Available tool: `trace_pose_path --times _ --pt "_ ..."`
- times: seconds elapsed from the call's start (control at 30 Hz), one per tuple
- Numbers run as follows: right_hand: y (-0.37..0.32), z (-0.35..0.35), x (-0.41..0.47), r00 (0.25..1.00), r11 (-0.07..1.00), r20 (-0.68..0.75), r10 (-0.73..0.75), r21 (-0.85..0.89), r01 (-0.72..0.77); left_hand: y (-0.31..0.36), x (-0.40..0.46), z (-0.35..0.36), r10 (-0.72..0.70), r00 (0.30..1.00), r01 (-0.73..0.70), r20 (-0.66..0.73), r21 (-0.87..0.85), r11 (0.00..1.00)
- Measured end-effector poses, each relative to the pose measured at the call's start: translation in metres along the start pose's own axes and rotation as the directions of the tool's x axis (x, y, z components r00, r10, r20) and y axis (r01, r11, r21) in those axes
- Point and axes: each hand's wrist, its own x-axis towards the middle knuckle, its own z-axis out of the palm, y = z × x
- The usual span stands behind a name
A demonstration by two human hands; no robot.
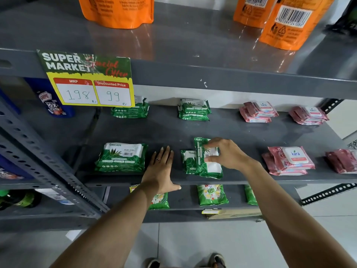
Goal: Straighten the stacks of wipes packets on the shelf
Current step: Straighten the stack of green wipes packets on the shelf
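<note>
On the grey middle shelf (241, 136) lie stacks of wipes packets. At the front centre, my right hand (226, 153) grips the top green packet (206, 169), which lies turned and skewed over a second green packet (187, 161). My left hand (161, 167) rests flat on the bare shelf, fingers spread, between that pile and a neat green stack (121, 158) to the left. Two more green stacks (130, 111) (194, 110) sit at the back. Pink packet stacks stand at the right: the back ones (257, 113) (309, 115) and the front ones (289, 160) (342, 160).
A yellow price sign (90, 82) hangs from the shelf above, where orange pouches (117, 10) stand. A blue bottle (51, 101) is at far left behind a slotted upright (44, 157). Green detergent packs (211, 195) lie on the shelf below. My feet show on the tiled floor.
</note>
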Motion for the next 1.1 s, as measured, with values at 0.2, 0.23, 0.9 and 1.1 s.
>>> trace_pose_path --times 0.2,0.23,0.9,1.1 --pt "-0.027 0.026 0.000 0.949 0.965 -0.273 0.159 -0.161 -0.207 -0.001 0.000 0.002 0.006 1.000 -0.006 -0.007 0.001 1.000" --pt "-0.027 0.028 0.000 0.958 0.966 -0.240 0.159 -0.161 -0.201 -0.001 0.000 0.002 0.005 1.000 -0.005 -0.006 0.001 1.000" --pt "0.014 0.007 -0.005 0.997 0.995 -0.015 0.080 0.065 -0.079 -0.001 0.000 0.003 -0.002 1.000 0.002 -0.027 0.001 1.000" --pt "0.026 0.005 0.000 0.999 0.990 0.042 0.012 0.143 -0.018 0.000 0.001 0.006 -0.004 1.000 0.004 -0.020 -0.002 1.000"
